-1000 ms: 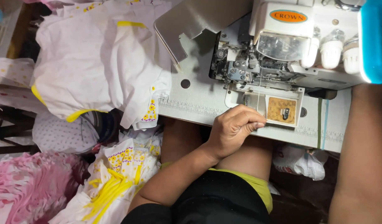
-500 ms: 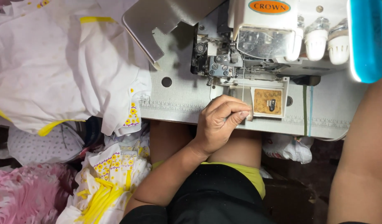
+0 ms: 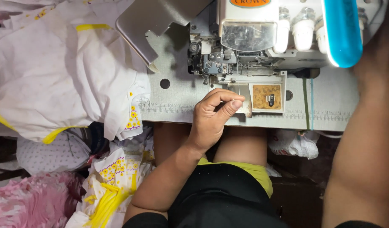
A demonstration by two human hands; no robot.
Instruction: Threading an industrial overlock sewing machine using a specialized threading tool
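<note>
A grey sewing table (image 3: 325,110) fills the upper middle of the view, and one overlock sewing machine (image 3: 249,38) stands on it, white-bodied, with a bright blue cover (image 3: 342,31) at its right end. A bent metal guard plate (image 3: 150,23) sticks out to the machine's left. Three white thread knobs (image 3: 303,29) sit in a row on the machine's front.

To the left, one big heap of white garments (image 3: 55,80) with yellow trim lies partly on the table edge. Below it hangs a second bundle of white cloth with yellow flower print (image 3: 114,181), and a pink patterned cloth (image 3: 21,204) shows in the lower left corner.

The left hand (image 3: 213,118) rests at the table's front edge, just before the needle area, fingers curled in and thumb pressed against the forefinger as in a pinch; it seems to hold a fine thread, though the thread itself is too thin to make out. Just right of it is one small brown plate (image 3: 267,96) set in the bed.

The right forearm (image 3: 367,139) runs up the right side; its hand is hidden behind the blue cover, so its grip cannot be told.
</note>
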